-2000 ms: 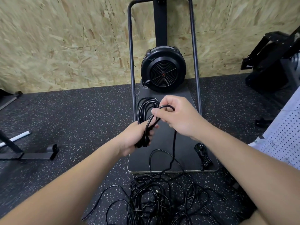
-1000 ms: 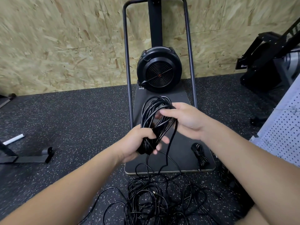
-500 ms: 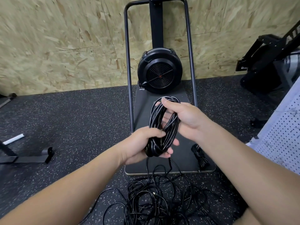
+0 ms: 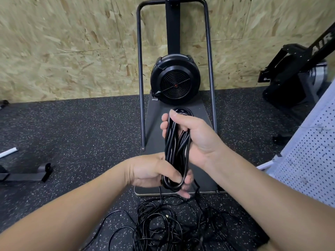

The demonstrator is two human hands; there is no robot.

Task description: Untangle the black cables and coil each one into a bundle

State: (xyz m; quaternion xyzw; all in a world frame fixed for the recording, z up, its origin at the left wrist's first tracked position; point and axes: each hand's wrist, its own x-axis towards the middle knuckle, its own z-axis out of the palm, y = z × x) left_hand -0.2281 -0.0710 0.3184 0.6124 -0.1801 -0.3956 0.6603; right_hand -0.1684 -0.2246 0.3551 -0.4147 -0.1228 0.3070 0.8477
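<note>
A long coil of black cable (image 4: 176, 151) hangs upright between both hands over the grey platform. My left hand (image 4: 152, 172) grips the coil's lower end, fingers curled under it. My right hand (image 4: 194, 134) grips the upper end, thumb across the top loops. A strand runs from the coil down to a tangled heap of black cables (image 4: 168, 227) on the speckled floor just below my hands.
A grey platform (image 4: 201, 113) with a black fan unit (image 4: 175, 79) and a metal frame (image 4: 139, 69) stands ahead against an OSB wall. A black machine (image 4: 297, 77) and a white perforated panel (image 4: 308, 160) are at the right. A metal foot (image 4: 32, 173) lies at the left.
The coil has been drawn into a tighter, longer bundle. My right hand moved from feeding loops onto the coil to clasping its upper end; my left hand kept hold of the bottom.
</note>
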